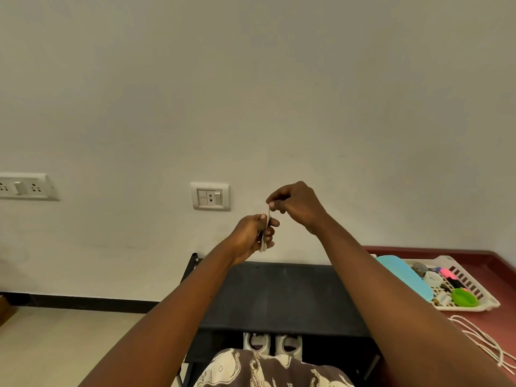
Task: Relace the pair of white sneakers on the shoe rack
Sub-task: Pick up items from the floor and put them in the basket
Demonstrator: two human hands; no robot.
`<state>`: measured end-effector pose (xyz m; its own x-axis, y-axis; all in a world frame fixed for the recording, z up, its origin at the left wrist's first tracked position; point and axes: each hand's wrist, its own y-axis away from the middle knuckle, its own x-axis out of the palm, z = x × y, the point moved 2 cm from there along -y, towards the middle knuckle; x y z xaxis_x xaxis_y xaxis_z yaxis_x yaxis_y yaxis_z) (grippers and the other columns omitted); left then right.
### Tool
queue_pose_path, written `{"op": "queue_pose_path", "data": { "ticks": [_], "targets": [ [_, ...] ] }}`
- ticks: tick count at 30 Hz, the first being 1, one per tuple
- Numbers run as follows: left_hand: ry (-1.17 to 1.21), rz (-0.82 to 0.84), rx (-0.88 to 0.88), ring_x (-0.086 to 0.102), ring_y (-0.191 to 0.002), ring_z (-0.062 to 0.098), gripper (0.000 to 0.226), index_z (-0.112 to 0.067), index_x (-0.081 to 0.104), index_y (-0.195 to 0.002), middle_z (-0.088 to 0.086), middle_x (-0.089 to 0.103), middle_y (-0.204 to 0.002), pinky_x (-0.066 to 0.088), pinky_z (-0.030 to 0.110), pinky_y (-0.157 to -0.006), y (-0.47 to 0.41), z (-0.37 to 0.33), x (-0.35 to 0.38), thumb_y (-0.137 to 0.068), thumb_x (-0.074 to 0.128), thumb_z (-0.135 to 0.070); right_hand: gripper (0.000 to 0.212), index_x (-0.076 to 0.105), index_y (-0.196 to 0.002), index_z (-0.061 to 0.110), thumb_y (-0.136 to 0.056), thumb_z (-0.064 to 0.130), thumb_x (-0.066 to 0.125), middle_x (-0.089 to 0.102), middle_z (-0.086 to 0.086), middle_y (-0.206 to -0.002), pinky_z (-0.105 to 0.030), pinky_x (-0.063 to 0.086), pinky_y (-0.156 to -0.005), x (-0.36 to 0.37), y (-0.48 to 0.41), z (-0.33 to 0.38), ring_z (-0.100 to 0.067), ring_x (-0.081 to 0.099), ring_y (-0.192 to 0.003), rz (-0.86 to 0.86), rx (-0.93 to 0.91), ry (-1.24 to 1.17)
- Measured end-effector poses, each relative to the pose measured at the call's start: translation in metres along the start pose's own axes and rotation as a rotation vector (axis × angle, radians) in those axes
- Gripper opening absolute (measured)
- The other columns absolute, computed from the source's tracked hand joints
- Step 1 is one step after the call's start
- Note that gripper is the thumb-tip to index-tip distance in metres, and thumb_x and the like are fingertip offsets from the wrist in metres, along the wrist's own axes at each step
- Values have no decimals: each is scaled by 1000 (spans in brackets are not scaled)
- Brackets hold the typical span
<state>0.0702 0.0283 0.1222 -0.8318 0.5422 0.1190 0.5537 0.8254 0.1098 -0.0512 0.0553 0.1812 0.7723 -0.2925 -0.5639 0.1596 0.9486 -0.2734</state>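
1. Closest to the camera, a brown-and-cream patterned garment (265, 370) fills the bottom edge.
2. Just beyond it, the white sneakers (257, 343) sit side by side on the lower shelf of the black shoe rack (282, 294), toes pointing at the wall. Their eyelets are partly hidden by the top shelf, so I cannot tell whether they are laced.
3. To the right of the rack, loose white cords (487, 342) lie on a dark red surface. A white slatted tray (487, 303) sits farther back on it, holding a blue pouch, a green lid, tape and pink markers.
4. Both arms reach up above the rack. The left hand (251, 233) has its fingers curled round a bunched white lace (262, 248), which hangs out below the fist.
5. The right hand (293, 203), slightly higher and just beside the left, pinches the upper end of the same lace between thumb and forefinger.
6. Behind the hands, a white switch plate (210, 196) is set into the pale wall, and a socket strip (25, 186) is mounted far to the left.
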Motion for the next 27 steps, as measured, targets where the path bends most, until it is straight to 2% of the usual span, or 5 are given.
{"op": "queue_pose_path", "data": {
  "ticks": [3, 12, 18, 23, 27],
  "targets": [
    [22, 54, -11, 36, -58, 13, 37, -6, 56, -87, 3, 36, -63, 50, 34, -75, 0, -1, 1, -104, 27, -20, 14, 73, -94, 5, -83, 2, 66, 67, 0, -80, -13, 42, -62, 1, 0, -8, -2, 56, -67, -48, 29, -120],
    [190, 171, 30, 29, -53, 10, 32, -10, 45, -79, 0, 33, -60, 29, 22, -49, 0, -10, 0, -103, 25, -18, 9, 70, -92, 6, -85, 4, 64, 68, -6, -80, -23, 48, -60, 19, 14, -41, -15, 60, -68, -143, 261, -518],
    [458, 23, 115, 33, -49, 9, 36, -11, 44, -75, 0, 35, -57, 32, 22, -50, -9, -11, -2, -104, 24, -22, 23, 67, -109, -1, -87, 2, 60, 69, -13, -88, -21, 53, -61, 35, 22, -39, -17, 62, -69, -21, 277, -375],
    [738, -127, 162, 42, -60, 14, 37, -11, 45, -74, 2, 48, -59, 41, 25, -63, -12, -11, -7, -104, 25, -23, 22, 69, -103, 0, -89, 0, 52, 63, -8, -78, -13, 45, -54, 44, 27, -27, -9, 54, -58, 122, 205, -3],
    [789, -227, 201, 55, -70, 19, 35, -9, 51, -78, 7, 60, -67, 50, 30, -75, -11, -9, -13, -103, 30, -20, 22, 68, -109, 1, -91, 5, 56, 69, -13, -92, -20, 50, -67, 45, 29, -19, -14, 59, -65, 99, 135, 99]
  ]
}}
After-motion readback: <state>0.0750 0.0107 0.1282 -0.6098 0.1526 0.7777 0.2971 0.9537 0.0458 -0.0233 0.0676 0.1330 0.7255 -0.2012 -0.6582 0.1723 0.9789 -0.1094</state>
